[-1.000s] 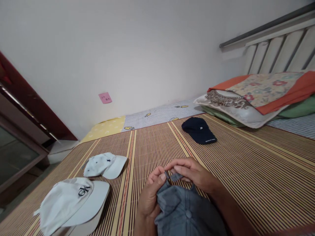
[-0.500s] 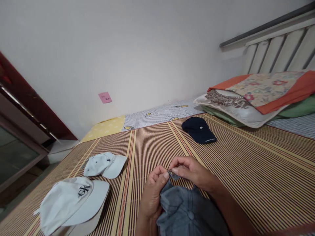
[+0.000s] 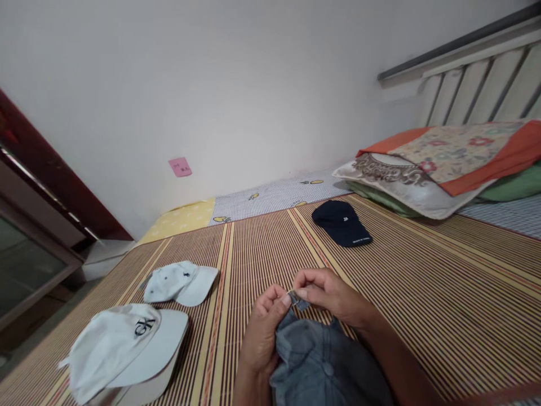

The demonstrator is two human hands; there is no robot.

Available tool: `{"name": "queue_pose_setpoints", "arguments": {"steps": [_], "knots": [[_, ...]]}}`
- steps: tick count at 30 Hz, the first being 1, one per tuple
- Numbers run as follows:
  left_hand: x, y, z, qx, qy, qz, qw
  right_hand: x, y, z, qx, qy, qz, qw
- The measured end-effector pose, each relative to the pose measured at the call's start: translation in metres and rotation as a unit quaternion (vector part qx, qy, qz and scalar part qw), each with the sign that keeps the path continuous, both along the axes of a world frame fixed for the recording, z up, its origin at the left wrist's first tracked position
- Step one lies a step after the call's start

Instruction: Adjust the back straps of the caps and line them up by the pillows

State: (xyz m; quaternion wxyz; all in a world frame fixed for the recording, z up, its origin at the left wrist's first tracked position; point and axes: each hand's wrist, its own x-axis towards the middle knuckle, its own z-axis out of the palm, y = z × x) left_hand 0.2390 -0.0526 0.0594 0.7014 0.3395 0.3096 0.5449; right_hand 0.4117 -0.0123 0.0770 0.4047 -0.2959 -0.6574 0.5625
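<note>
A grey-blue cap (image 3: 315,361) is near me at the bottom centre, its back strap and opening facing away. My left hand (image 3: 268,321) pinches the buckle end of the strap between thumb and fingers. From the other side, my right hand (image 3: 325,293) pinches the strap (image 3: 302,304) close to the small metal buckle (image 3: 293,298). The fingertips of both hands almost meet there. Part of the strap is covered by the fingers, so how it runs through the buckle cannot be made out. The cap's brim is not visible.
Left on the striped mat (image 3: 249,248) lie a small pale cap (image 3: 169,282) and stacked white caps (image 3: 114,344). A navy cap (image 3: 340,223) rests farther back. Pillows (image 3: 406,175) with an orange floral cover (image 3: 473,146) sit at right, below a radiator (image 3: 482,90).
Both hands stay nearly in place on the strap. The right fingers have shifted very slightly, and the buckle's metal shows brighter now. The other caps have not moved.
</note>
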Motion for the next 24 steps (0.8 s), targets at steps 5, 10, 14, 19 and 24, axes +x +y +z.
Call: {"name": "queue_pose_setpoints", "arguments": {"steps": [5, 10, 14, 19, 24], "knots": [[-0.0004, 0.0015, -0.0031, 0.006, 0.004, 0.004, 1.000, -0.0003, 0.0003, 0.0013, -0.007, 0.000, -0.001, 1.000], [-0.0007, 0.0024, -0.0043, 0.007, 0.008, 0.001, 1.000, -0.0012, 0.0005, -0.0010, -0.006, 0.003, -0.005, 1.000], [-0.0003, 0.0018, -0.0041, 0.005, -0.002, 0.006, 1.000, -0.0008, 0.0005, -0.0030, -0.015, 0.002, -0.006, 1.000], [-0.0002, 0.0019, -0.0045, 0.012, -0.003, -0.001, 1.000, -0.0017, 0.0020, -0.0031, -0.013, 0.012, -0.005, 1.000], [-0.0006, 0.0015, -0.0044, 0.007, -0.001, 0.000, 1.000, -0.0019, 0.0016, -0.0027, -0.017, 0.029, 0.002, 0.999]]}}
